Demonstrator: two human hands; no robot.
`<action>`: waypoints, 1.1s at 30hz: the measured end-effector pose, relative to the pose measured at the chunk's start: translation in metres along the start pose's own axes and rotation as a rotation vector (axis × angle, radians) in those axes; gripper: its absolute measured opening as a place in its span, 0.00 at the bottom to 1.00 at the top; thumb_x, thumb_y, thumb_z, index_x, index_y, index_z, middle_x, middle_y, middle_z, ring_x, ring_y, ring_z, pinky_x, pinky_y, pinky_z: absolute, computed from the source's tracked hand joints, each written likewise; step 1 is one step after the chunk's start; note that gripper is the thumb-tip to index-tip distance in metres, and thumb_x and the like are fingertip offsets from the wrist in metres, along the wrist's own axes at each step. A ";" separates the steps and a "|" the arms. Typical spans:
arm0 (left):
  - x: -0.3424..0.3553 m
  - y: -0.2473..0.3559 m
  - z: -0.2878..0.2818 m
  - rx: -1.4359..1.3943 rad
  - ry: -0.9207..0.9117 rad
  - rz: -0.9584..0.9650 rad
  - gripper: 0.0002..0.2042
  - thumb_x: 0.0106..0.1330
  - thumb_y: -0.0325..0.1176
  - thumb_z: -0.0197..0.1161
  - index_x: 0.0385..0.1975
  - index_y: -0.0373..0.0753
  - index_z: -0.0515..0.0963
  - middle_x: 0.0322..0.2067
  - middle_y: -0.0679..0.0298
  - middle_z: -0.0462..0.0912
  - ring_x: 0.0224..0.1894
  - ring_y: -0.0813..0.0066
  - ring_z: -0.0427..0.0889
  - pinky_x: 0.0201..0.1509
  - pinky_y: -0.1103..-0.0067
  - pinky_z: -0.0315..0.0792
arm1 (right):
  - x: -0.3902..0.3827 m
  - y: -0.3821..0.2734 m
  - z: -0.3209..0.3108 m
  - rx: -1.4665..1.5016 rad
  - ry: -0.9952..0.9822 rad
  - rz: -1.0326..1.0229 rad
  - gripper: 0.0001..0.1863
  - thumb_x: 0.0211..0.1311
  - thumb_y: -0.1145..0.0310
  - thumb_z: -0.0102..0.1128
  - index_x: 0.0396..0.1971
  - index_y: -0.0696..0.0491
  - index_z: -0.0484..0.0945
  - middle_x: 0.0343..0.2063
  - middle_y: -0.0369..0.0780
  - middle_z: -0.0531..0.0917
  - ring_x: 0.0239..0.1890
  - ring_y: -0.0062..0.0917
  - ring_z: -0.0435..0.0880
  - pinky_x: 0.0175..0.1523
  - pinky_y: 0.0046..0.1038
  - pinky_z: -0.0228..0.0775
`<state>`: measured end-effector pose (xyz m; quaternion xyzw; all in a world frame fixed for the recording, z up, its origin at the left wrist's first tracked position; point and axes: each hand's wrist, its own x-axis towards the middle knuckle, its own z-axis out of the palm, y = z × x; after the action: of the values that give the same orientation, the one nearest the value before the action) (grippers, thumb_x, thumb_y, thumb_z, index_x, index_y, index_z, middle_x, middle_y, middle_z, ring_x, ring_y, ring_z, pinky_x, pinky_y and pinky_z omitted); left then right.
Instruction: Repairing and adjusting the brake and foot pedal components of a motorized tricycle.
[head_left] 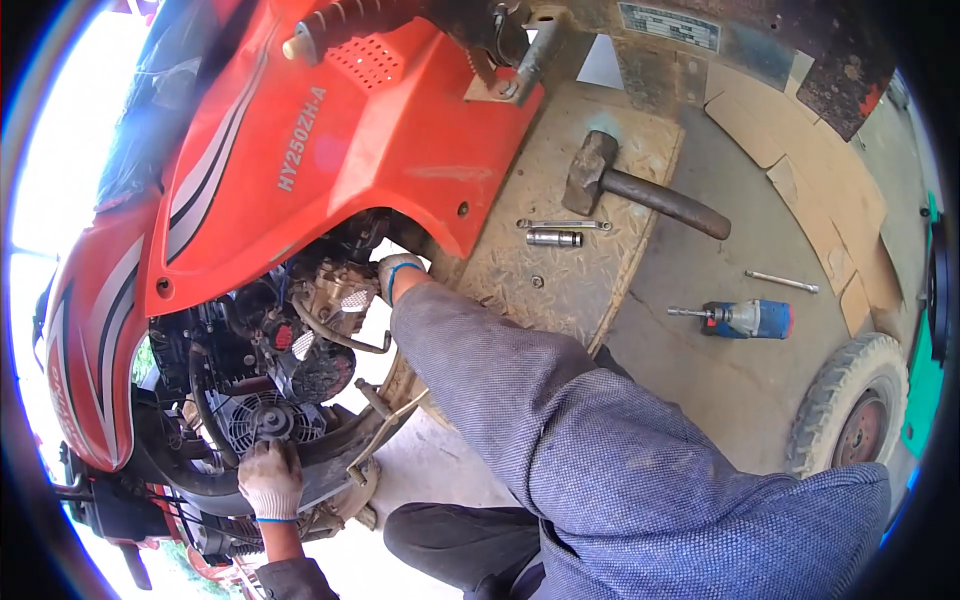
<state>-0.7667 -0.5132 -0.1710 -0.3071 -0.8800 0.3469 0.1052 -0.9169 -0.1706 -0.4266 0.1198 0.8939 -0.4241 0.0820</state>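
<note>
My left hand (pixel 271 481), in a pale knit glove with dirty fingers, is closed over a black curved frame bar (pixel 330 472) just below a round cooling fan (pixel 270 420). Deep in the opening under the red body panel (pixel 320 150), my right hand (pixel 402 272) reaches in beside the engine (pixel 335 300). A blue band circles that wrist. The engine and the panel's edge hide most of its fingers, and what they touch cannot be seen. A metal pedal lever (pixel 390 430) sticks out between the two arms.
On the rusty footplate (pixel 560 290) lie a sledgehammer (pixel 640 185), a wrench (pixel 563 225), a socket (pixel 553 239) and a nut (pixel 537 282). A blue impact wrench (pixel 740 319) and a metal bar (pixel 782 281) are on the floor, near cardboard (pixel 830 200) and a wheel (pixel 850 410).
</note>
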 end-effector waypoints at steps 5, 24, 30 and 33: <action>0.000 0.003 0.001 -0.005 0.021 -0.011 0.13 0.72 0.42 0.66 0.33 0.37 0.83 0.33 0.50 0.86 0.38 0.49 0.87 0.46 0.58 0.80 | -0.005 -0.001 0.006 -0.083 0.021 -0.012 0.17 0.69 0.65 0.66 0.55 0.45 0.91 0.59 0.39 0.89 0.61 0.37 0.89 0.62 0.37 0.83; -0.001 0.005 0.000 0.001 -0.020 -0.098 0.17 0.72 0.47 0.66 0.35 0.37 0.84 0.36 0.50 0.87 0.38 0.48 0.89 0.45 0.58 0.81 | -0.002 0.006 0.004 -0.066 0.029 -0.036 0.28 0.57 0.65 0.74 0.61 0.46 0.87 0.56 0.44 0.90 0.60 0.40 0.89 0.64 0.36 0.82; 0.000 0.003 0.001 -0.026 0.033 -0.081 0.16 0.71 0.45 0.67 0.32 0.36 0.84 0.34 0.49 0.87 0.37 0.48 0.88 0.45 0.59 0.81 | -0.027 0.002 0.000 -0.035 0.222 -0.103 0.18 0.58 0.69 0.74 0.50 0.46 0.92 0.52 0.46 0.91 0.55 0.42 0.91 0.57 0.39 0.85; 0.000 0.003 0.002 0.000 0.035 -0.079 0.16 0.71 0.45 0.67 0.32 0.36 0.84 0.34 0.49 0.87 0.37 0.48 0.88 0.45 0.59 0.81 | -0.028 0.004 0.004 -0.057 0.237 -0.130 0.18 0.57 0.70 0.73 0.50 0.50 0.92 0.51 0.48 0.91 0.54 0.44 0.91 0.57 0.39 0.85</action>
<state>-0.7662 -0.5119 -0.1744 -0.2782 -0.8894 0.3371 0.1342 -0.8883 -0.1753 -0.4250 0.1085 0.9149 -0.3857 -0.0484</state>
